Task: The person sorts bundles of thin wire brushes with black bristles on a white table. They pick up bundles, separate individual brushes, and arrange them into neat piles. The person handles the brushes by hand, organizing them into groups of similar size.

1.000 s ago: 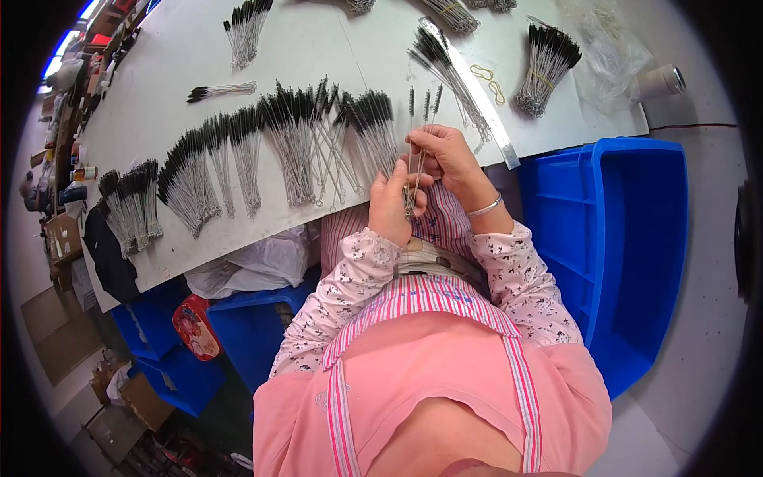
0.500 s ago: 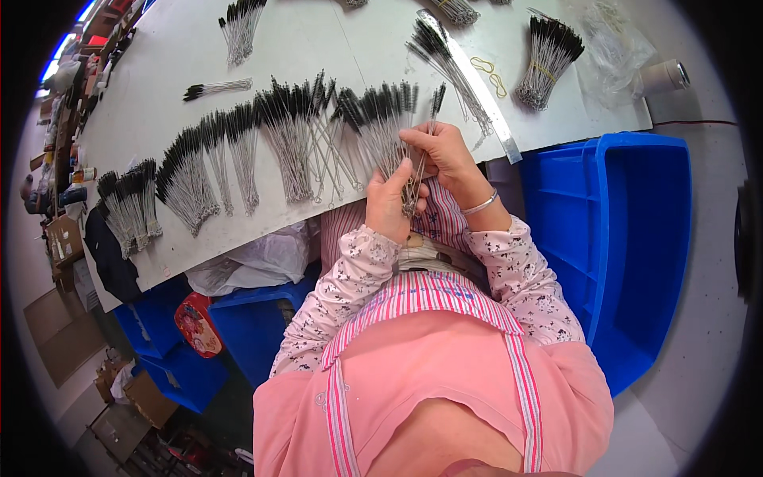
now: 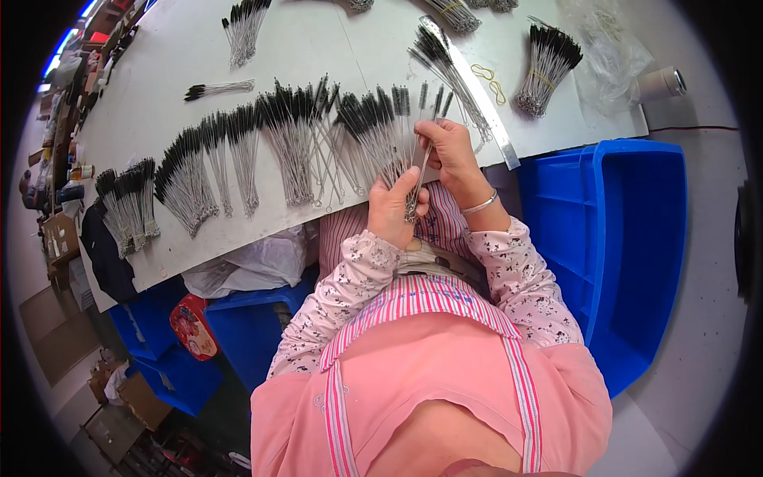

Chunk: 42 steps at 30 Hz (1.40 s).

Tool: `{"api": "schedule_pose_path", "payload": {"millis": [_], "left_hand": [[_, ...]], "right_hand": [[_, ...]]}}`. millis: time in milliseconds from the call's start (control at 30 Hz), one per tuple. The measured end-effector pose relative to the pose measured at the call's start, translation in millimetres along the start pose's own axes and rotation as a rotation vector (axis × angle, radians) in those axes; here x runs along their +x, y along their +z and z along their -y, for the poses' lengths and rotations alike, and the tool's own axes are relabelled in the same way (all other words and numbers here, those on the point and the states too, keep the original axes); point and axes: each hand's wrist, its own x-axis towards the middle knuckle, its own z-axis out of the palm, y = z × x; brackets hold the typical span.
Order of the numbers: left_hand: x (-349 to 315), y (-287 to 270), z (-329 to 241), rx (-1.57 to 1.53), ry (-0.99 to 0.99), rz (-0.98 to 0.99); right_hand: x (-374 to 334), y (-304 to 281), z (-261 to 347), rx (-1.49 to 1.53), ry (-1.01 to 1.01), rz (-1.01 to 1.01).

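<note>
My left hand (image 3: 389, 213) is closed around the wire handles of a fanned bunch of small wire brushes (image 3: 380, 119) with black bristles, at the table's near edge. Just right of it, my right hand (image 3: 450, 149) pinches a few wire brushes (image 3: 437, 103) by their stems, their bristles pointing away from me. These stand apart from the fan, while their lower ends run down to the left hand's fingers. More groups of loose wire brushes (image 3: 290, 143) lie in a row to the left along the near edge.
A banded brush bundle (image 3: 545, 70), yellow bands (image 3: 489, 81), a metal strip (image 3: 482, 95) with brushes beside it and a clear plastic bag (image 3: 608, 48) lie at the far right. A large blue bin (image 3: 592, 238) stands right of me; a white bag (image 3: 246, 262) hangs below the table's edge.
My right hand has shifted slightly right, and the brushes in its fingers are now spread apart, farther from the bunch. The left hand still grips the bunch.
</note>
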Motion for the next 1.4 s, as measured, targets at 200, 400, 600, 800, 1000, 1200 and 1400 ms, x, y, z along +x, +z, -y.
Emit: {"api": "schedule_pose_path", "payload": {"millis": [200,400,600,800,1000,1200,1400], "left_hand": [[-2,-3,-1,-0.018,-0.010,-0.008],[-7,-6,-3,-0.020,0.009,0.048],[-4,-13,2,-0.009,0.014,0.048],[-2,-12,6,-0.025,0.043,0.050],[-2,-14,10,-0.026,0.064,0.009],[-12,-7,13,0.124,0.078,-0.052],[-8,-13,21,0.178,0.154,-0.116]], "right_hand": [[24,7,20,-0.125,-0.169,-0.176],[83,-10,53,-0.075,-0.417,-0.367],[110,-39,106,-0.687,-0.487,-0.366],[75,-54,109,-0.984,-0.518,-0.336],[-13,-33,34,-1.022,-0.039,-0.050],[-36,-21,-18,-0.104,0.063,0.014],[-48,-10,-29,0.071,-0.219,-0.213]]}}
